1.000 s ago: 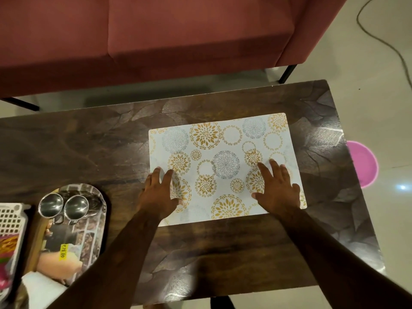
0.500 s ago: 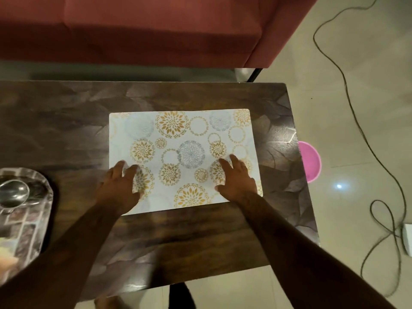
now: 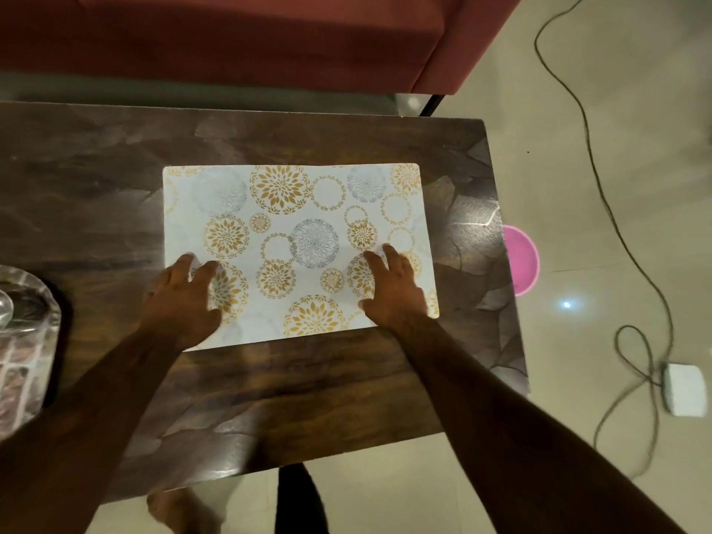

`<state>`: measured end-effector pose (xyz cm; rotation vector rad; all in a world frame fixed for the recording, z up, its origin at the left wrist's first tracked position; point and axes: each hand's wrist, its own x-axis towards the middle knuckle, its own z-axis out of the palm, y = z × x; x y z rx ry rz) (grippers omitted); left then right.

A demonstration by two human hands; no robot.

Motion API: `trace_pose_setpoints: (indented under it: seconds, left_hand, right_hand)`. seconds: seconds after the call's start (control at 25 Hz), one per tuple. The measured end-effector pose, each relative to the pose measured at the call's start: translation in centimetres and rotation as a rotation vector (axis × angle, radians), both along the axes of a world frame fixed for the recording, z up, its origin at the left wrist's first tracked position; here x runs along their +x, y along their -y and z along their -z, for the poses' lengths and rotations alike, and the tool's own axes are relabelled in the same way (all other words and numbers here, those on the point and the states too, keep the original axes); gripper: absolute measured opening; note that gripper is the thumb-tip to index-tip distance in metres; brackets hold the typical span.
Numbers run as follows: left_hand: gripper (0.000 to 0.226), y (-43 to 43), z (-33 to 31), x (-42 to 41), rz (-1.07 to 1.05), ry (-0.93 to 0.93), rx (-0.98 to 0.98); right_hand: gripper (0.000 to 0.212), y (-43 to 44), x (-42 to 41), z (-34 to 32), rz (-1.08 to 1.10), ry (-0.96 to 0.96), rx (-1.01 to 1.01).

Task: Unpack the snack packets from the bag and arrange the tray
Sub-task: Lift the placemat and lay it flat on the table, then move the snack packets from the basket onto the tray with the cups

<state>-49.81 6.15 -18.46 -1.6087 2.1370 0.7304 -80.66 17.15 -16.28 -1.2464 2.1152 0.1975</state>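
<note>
Both palms rest flat, no grip formed, fingers spread: left hand and right hand on a white rectangular placemat with gold floral circles. It could slide on the glossy dark wooden surface. The shiny patterned tray sits at the left edge; no bag is visible. A maroon sofa stands behind, a cable on the floor.

one view only, from the person's head, looking steeply down and forward over the table. it sits close above the near edge, so both forearms run up from the bottom corners. the wide lens takes in the sofa at the top and the floor to the right
</note>
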Motion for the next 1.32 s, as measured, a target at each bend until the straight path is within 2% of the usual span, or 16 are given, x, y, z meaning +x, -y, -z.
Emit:
trace_pose_setpoints:
  seconds: [0.44, 0.8, 1.12, 1.32]
  left_hand:
    - [0.083, -0.3, -1.6, -0.3, -0.012, 0.030, -0.025]
    - [0.089, 0.2, -11.9, 2.5, 0.017, 0.033, -0.072]
    - [0.089, 0.3, -16.9, 10.1, -0.073, -0.010, -0.141]
    - [0.089, -0.1, -16.9, 20.9, -0.184, -0.026, -0.126]
  right_hand:
    - [0.094, -0.2, 0.0, -0.5, -0.063, -0.077, 0.033]
    - [0.093, 2.2, 4.4, -9.2, -0.140, -0.088, -0.013]
    - [0.091, 5.6, 14.2, -14.8, -0.215, -0.031, -0.072]
    - [0.090, 7.8, 24.5, -15.4, -0.276, 0.039, -0.064]
